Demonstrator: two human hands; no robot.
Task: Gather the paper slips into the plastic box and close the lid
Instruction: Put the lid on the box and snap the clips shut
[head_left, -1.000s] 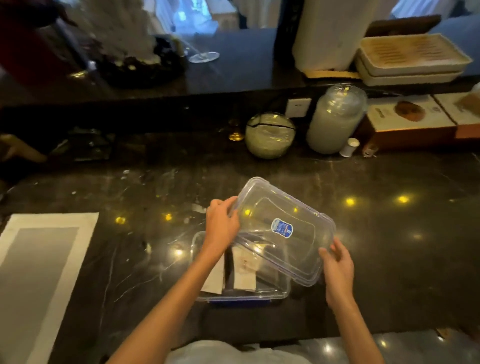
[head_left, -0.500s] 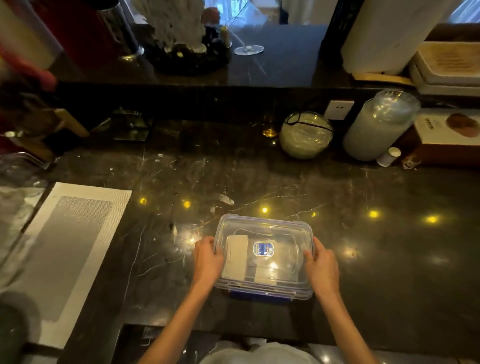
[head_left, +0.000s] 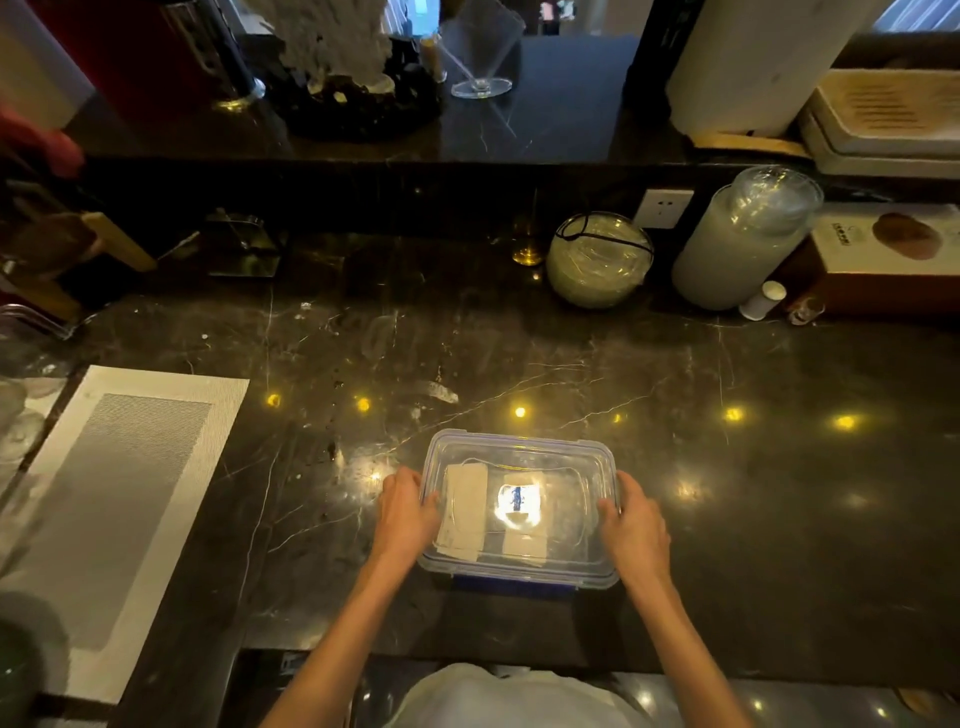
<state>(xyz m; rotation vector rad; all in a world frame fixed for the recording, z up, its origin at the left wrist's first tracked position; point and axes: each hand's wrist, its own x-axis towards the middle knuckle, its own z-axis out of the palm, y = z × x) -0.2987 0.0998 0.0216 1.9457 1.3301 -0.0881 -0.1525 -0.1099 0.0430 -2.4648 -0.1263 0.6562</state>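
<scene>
The dark marble table carries a woven placemat at its left edge. Near the front edge, about midway along, sits the clear plastic box, its lid lying on top. The left hand presses the box's left side and the right hand its right side, each grip closed against the lid's rim. Through the lid show the paper slips, lying flat inside the box toward its left.
</scene>
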